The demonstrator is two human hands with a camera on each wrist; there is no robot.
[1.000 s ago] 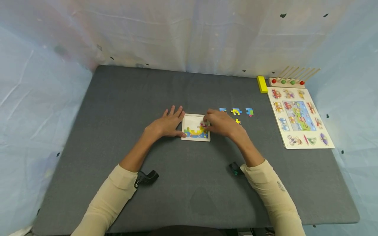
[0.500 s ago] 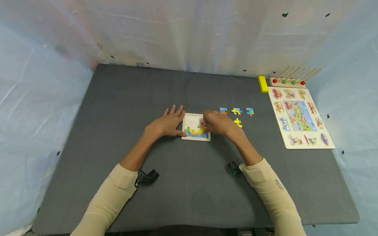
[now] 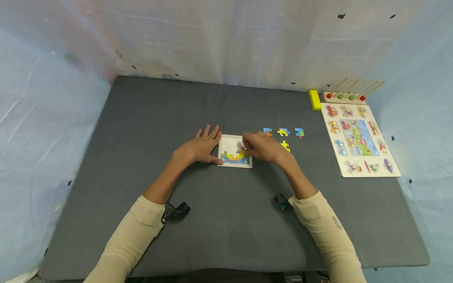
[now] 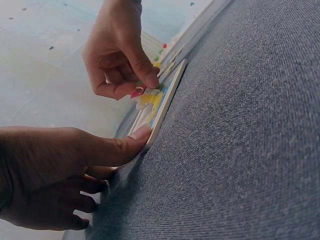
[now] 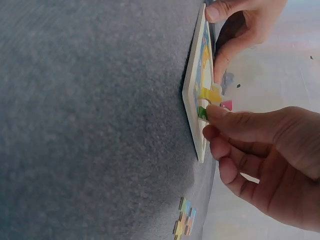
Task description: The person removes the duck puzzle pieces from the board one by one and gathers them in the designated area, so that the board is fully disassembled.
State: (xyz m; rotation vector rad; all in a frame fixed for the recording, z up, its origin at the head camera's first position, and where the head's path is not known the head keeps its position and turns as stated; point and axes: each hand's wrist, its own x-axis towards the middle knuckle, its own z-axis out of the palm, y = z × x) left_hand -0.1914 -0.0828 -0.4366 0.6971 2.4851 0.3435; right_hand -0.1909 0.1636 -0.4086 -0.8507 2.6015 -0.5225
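Observation:
A small wooden puzzle tray (image 3: 231, 139) lies in the middle of the table, its near part filled with blue and yellow pieces. My left hand (image 3: 199, 150) is at its left side with fingers spread. That hand's thumb (image 4: 141, 133) presses the near left corner of the rim. Over the tray's right side, my right hand (image 3: 263, 147) pinches a puzzle piece (image 5: 202, 113) between thumb and fingertips. Green shows on the piece, with red and yellow beside it; the fingers hide much of it. In the right wrist view it is tilted above the tray.
Right of the tray lie several loose puzzle pieces, among them a yellow one (image 3: 285, 146) and a blue one (image 3: 299, 132). Farther right are a large picture board (image 3: 336, 165), a yellow block (image 3: 314, 100) and a wooden stand with sticks and beads (image 3: 345, 98). Grey cloth covers the table (image 3: 159, 114).
My right hand has shifted slightly at the tray's right side, still pinching the piece. The left hand keeps its place on the tray.

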